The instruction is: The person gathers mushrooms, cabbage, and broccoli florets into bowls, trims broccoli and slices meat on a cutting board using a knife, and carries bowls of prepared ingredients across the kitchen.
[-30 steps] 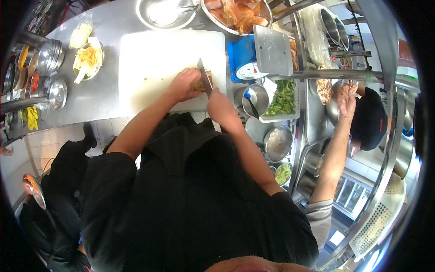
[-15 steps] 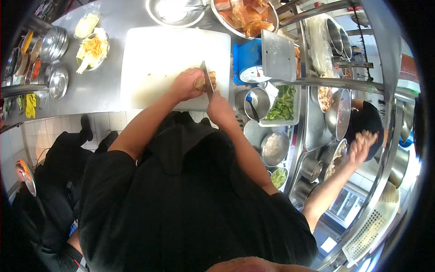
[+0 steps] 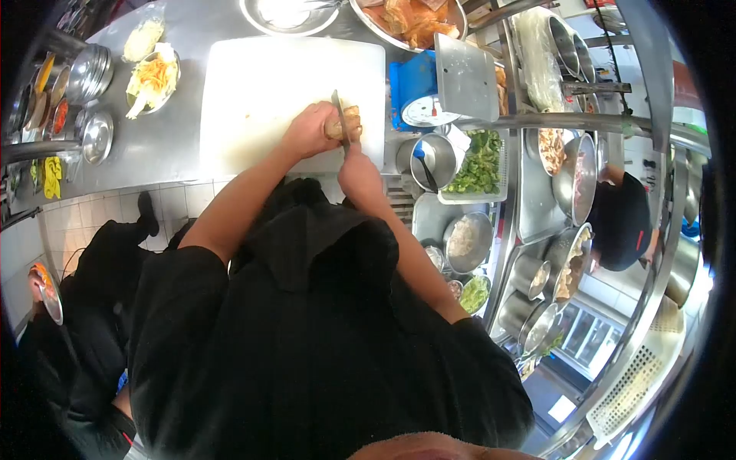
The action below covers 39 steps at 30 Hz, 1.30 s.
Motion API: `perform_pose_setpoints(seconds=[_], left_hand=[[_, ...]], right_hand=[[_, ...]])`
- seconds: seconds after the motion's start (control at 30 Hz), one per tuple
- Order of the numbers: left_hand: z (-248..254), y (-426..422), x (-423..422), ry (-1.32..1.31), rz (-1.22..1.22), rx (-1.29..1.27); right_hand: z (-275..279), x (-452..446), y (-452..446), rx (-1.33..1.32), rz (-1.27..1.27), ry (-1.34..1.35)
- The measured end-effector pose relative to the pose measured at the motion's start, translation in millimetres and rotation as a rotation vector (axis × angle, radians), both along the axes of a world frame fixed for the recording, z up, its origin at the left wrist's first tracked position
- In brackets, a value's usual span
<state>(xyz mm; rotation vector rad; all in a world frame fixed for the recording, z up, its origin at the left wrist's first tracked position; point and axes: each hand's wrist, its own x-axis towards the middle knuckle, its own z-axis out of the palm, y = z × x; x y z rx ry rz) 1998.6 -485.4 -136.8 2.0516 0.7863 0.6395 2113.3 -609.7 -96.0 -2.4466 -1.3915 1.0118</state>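
Note:
On the white cutting board [image 3: 261,84], my left hand [image 3: 310,130] grips a brown piece of food [image 3: 351,121], probably meat, from its left side. My right hand [image 3: 360,178] is closed round the handle of a knife [image 3: 340,111]. The blade points away from me and lies across the food, just right of my left fingers. A few small crumbs are on the board left of my left hand.
Right of the board are a blue scale [image 3: 414,80], a metal pot [image 3: 435,161] and a basket of greens [image 3: 479,165]. A bowl of meat [image 3: 414,23] stands behind. A vegetable bowl [image 3: 153,83] is at left. Another person holds a plate [image 3: 47,293] at lower left.
The knife has moved slightly left over the food, and more of the piece shows right of the blade. The other person's reaching arm at right has left the view.

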Motion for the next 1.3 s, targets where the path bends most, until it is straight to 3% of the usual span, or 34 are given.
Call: perform_pose_setpoints(seconds=[0.17,0.27,0.33,0.43,0.53,0.87,0.97,1.17,1.3], left_hand=[[7,-4,-1,0.041,0.016,-0.043],[-9,-4,-3,0.002,0.029,0.022],[-4,-1,-4,0.028,-0.014,0.014],[7,-1,-2,0.074,-0.053,0.062],[12,-3,9,0.069,-0.083,0.149],[4,0,22,0.062,-0.131,0.189],[2,0,23,0.024,-0.106,0.183],[-11,-1,28,-0.101,-0.052,0.2],[-9,-1,26,-0.052,-0.065,0.14]], right_hand=[[-56,4,1,0.049,0.047,-0.035],[2,7,-11,0.004,-0.051,0.013],[34,13,-25,0.011,-0.031,-0.002],[63,21,-27,0.004,-0.198,0.025],[76,33,-17,0.021,-0.063,-0.037],[59,57,8,0.082,0.286,0.126],[69,48,28,-0.142,0.097,0.035],[27,48,47,-0.045,0.119,0.025],[2,50,47,0.022,0.118,0.014]])
